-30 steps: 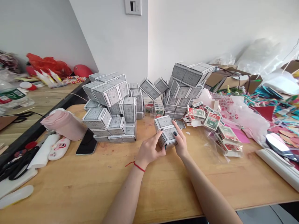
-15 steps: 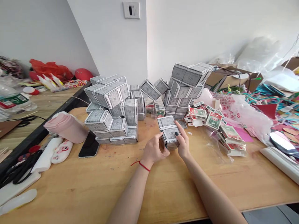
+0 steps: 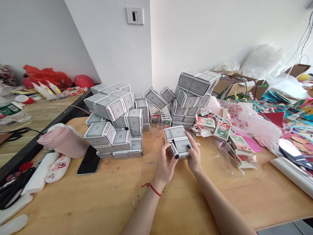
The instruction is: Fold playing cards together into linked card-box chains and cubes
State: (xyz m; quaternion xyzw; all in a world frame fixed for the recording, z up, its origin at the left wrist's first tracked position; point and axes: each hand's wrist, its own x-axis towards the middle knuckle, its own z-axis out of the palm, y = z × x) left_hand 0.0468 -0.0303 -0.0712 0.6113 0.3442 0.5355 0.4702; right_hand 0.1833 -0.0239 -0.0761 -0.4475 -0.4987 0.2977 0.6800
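Both hands close on one grey-patterned block of small card boxes (image 3: 178,142) at the middle of the pale wooden table (image 3: 97,202), just in front of the far piles. The left hand (image 3: 166,163), with a thin red string bracelet (image 3: 152,187) at the wrist, cups the block's near left side, its grip wrapped round the corner. The right hand (image 3: 194,156) clasps the right side, fingertips pressed on the top face. Whether the block's underside rests on the table or hangs just above it, I cannot tell.

As for what looks done: many like blocks are already stacked, a tall heap of grey bundles (image 3: 112,120) to the far left and a second grey stack (image 3: 193,93) to the far right, with a few tilted ones between them. What seems left lies to the right of the hands — loose red-and-green card packs (image 3: 220,127) scattered over crumpled clear plastic film (image 3: 236,156), none gathered into a block.

Near left of the heap lie a pink rolled cloth (image 3: 62,140) and a black phone (image 3: 89,161), apart from the hands.
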